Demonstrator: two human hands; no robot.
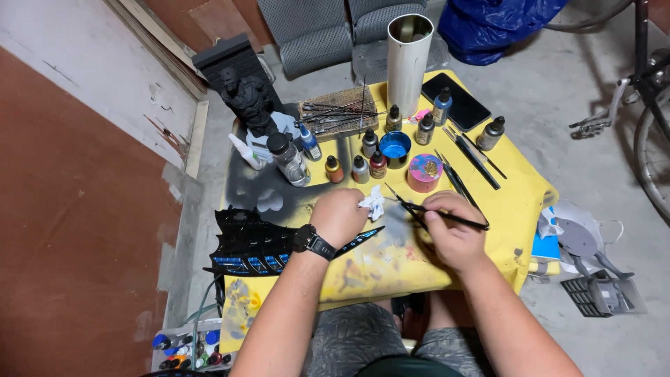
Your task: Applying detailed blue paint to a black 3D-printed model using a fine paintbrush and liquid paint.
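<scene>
Seated at a small desk (520,209) draped in paint-stained yellow cloth, the person has the left hand (340,216), a black watch (312,242) on its wrist, curled shut around a crumpled white tissue (373,202) that sticks out on the hand's right side; the hand rests over a long black model piece (255,244) with blue accents, which lies along the near left part of the desk and pokes out under the hand toward the middle. The right hand (453,230), just right of the left one, pinches a thin black paintbrush (447,216) between thumb and fingers, the handle running off to the right and the tip end lying near the tissue. Beyond the hands stands a cluster of small paint bottles (359,167) around a round blue pot (395,148) and a pink tub (423,172) with a swirled lid. More brushes (474,157) lie to the far right beside a dark phone (457,101), and a tall pale tube (409,59) stands at the far edge. A dark figure bust (248,98) sits at the far left, with a clear jar (287,159) just in front of it. On the floor at the near left is a tray of paint bottles (188,349)
</scene>
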